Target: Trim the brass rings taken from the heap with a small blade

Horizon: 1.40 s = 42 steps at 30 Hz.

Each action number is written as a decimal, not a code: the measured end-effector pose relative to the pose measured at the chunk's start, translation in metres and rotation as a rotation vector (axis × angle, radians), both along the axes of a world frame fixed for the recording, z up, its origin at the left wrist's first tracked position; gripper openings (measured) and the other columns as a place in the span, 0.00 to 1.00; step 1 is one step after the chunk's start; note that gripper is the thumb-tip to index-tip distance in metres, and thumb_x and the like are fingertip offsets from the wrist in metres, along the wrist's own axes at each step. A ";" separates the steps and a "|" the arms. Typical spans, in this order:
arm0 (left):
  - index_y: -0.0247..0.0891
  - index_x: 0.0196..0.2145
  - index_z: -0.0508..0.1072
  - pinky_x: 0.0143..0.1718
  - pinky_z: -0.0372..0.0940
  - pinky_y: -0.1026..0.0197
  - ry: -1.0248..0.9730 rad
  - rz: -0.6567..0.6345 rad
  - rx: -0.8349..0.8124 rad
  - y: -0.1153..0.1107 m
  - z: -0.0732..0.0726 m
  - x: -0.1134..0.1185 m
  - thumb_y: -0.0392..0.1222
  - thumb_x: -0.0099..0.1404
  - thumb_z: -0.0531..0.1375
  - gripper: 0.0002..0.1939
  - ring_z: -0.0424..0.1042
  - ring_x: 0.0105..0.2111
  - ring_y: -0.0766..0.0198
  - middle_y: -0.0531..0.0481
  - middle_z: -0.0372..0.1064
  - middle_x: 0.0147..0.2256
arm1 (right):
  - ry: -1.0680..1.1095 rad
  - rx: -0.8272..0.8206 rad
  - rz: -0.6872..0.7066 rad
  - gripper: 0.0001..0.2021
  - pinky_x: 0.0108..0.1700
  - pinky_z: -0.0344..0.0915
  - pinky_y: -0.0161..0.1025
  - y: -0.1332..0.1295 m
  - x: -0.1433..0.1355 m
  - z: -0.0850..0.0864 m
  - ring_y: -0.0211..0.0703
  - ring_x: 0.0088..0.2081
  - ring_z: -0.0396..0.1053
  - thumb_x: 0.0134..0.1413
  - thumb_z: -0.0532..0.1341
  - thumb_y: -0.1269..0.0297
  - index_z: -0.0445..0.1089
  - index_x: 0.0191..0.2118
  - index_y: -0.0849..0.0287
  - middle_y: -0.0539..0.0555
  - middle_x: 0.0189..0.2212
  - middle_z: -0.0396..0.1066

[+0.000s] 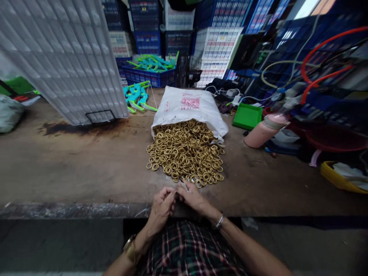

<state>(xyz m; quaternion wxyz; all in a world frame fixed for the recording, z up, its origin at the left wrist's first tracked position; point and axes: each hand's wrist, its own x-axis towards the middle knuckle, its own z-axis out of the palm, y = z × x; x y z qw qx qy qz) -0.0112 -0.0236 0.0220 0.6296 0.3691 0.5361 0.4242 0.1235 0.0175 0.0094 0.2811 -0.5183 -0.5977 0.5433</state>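
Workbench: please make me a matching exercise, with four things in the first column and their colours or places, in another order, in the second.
1. Rings
2. Sack
3. Bottle
4. Tray

A. green
B. pink
C. heaped at the open mouth of another thing
D. white, with red print

Pairs: 1-C; 2-D; 3-B; 4-A

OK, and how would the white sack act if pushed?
The white sack will probably give floppily: its mouth sags and creases. It may be heavy for its size, with metallic-looking rings heaped in the opening. A nudge could spill more; many already lie loose outside.
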 end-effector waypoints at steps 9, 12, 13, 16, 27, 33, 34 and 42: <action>0.36 0.28 0.64 0.14 0.49 0.71 -0.228 0.029 -0.078 -0.003 -0.005 0.001 0.52 0.54 0.60 0.16 0.54 0.14 0.76 0.58 0.57 0.18 | 0.049 -0.095 0.020 0.14 0.20 0.50 0.29 -0.001 -0.002 -0.003 0.30 0.16 0.50 0.53 0.50 0.56 0.59 0.23 0.58 0.43 0.15 0.56; 0.37 0.28 0.63 0.14 0.48 0.71 -0.287 0.031 -0.103 -0.002 -0.003 0.000 0.52 0.53 0.61 0.16 0.54 0.14 0.76 0.59 0.57 0.19 | 0.010 -0.002 0.007 0.14 0.23 0.51 0.30 0.000 -0.003 -0.001 0.31 0.18 0.53 0.53 0.51 0.58 0.58 0.21 0.58 0.43 0.15 0.56; 0.37 0.28 0.63 0.14 0.48 0.71 -0.298 0.024 -0.107 -0.002 -0.002 0.000 0.52 0.53 0.61 0.16 0.54 0.14 0.76 0.58 0.58 0.19 | -0.009 0.029 0.001 0.13 0.24 0.52 0.30 0.001 -0.003 0.000 0.31 0.19 0.54 0.52 0.51 0.59 0.58 0.21 0.58 0.44 0.15 0.57; 0.36 0.29 0.64 0.13 0.48 0.71 -0.305 0.003 -0.118 -0.002 0.000 -0.001 0.52 0.54 0.60 0.15 0.54 0.14 0.76 0.58 0.58 0.20 | -0.057 0.079 -0.006 0.12 0.25 0.53 0.31 0.001 -0.005 0.003 0.32 0.21 0.55 0.51 0.51 0.59 0.58 0.21 0.58 0.44 0.16 0.57; 0.37 0.27 0.62 0.14 0.49 0.70 -0.372 0.035 -0.099 -0.004 -0.006 -0.002 0.52 0.54 0.60 0.16 0.54 0.14 0.76 0.58 0.58 0.20 | -0.153 0.179 0.036 0.11 0.27 0.54 0.32 0.001 -0.004 0.002 0.34 0.23 0.57 0.54 0.48 0.62 0.59 0.24 0.58 0.46 0.19 0.59; 0.37 0.28 0.61 0.14 0.50 0.71 -0.342 0.073 -0.067 -0.004 -0.007 -0.002 0.53 0.54 0.60 0.17 0.54 0.15 0.76 0.58 0.57 0.20 | -0.573 0.377 0.235 0.07 0.28 0.49 0.33 -0.009 0.002 0.002 0.36 0.24 0.57 0.47 0.50 0.73 0.64 0.30 0.58 0.48 0.21 0.62; 0.37 0.28 0.61 0.15 0.50 0.71 -0.336 0.078 -0.061 -0.004 -0.008 -0.001 0.53 0.54 0.60 0.17 0.55 0.15 0.76 0.58 0.58 0.20 | -0.618 0.386 0.278 0.08 0.28 0.49 0.33 -0.010 0.002 0.003 0.36 0.24 0.57 0.46 0.50 0.74 0.64 0.31 0.58 0.48 0.21 0.63; 0.37 0.29 0.61 0.15 0.52 0.71 -0.207 0.069 -0.012 -0.005 -0.015 -0.003 0.55 0.56 0.58 0.17 0.55 0.15 0.75 0.59 0.58 0.19 | -0.747 0.405 0.345 0.12 0.28 0.47 0.35 -0.012 -0.002 0.002 0.38 0.26 0.60 0.46 0.49 0.74 0.65 0.36 0.59 0.52 0.25 0.67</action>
